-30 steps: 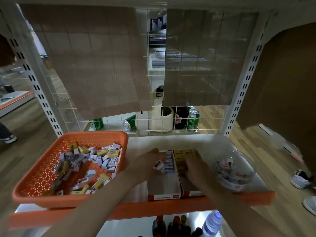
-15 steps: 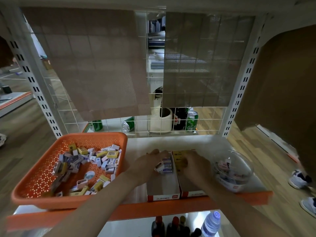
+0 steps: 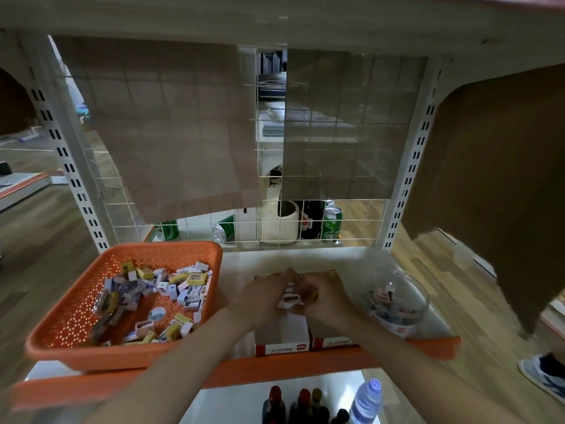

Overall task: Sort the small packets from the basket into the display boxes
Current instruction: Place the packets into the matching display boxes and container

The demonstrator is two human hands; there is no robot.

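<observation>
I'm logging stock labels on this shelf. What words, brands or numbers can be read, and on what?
Nothing reads for certain.
Left display box, red front strip: white print, blurred.
Right display box, red strip: blurred.
Packets in the basket: barcode-like marks, too small.
Packet between the left hand and right hand: blurred.
Clear tub, red label: blurred.
Green cans: blurred.

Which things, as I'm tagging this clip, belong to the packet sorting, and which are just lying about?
Job: orange basket, small packets in it, display boxes, left hand, right hand, packet between them.
Lying about: clear tub, green cans, water bottle, dark bottles.
</observation>
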